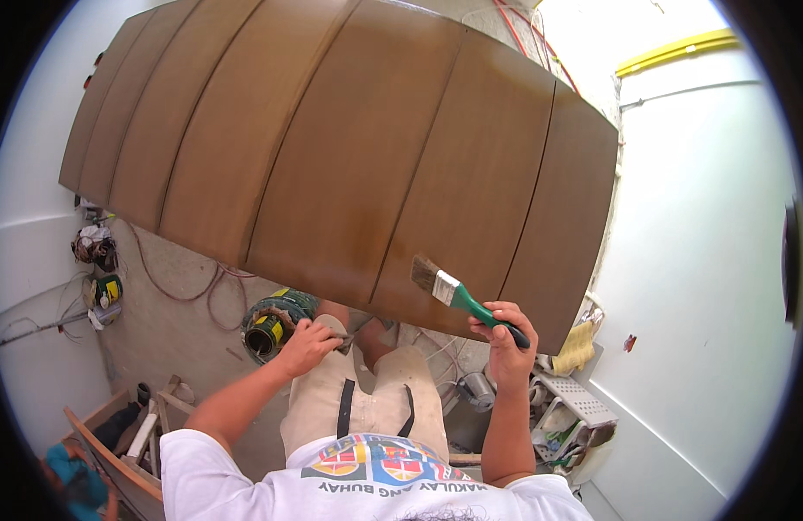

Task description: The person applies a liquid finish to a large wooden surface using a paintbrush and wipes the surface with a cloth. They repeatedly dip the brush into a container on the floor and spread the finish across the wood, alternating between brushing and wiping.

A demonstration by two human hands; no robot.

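Note:
A wide brown wooden panel (pixel 349 148) with several vertical grooves fills the upper middle of the view. My right hand (pixel 504 337) grips the green handle of a paintbrush (pixel 458 295), whose bristles rest against the panel's lower edge. My left hand (pixel 307 346) sits at my thigh, fingers closed on a small dark object that is too hidden to name. My light shorts and white printed shirt fill the bottom of the view.
A green and yellow can (pixel 271 326) stands on the concrete floor beside my left hand. Cables and a small tool (pixel 106 291) lie at the left wall. Wooden pieces (pixel 136 434) are at lower left. A white basket (pixel 575 404) and yellow cloth (pixel 577 347) sit at lower right.

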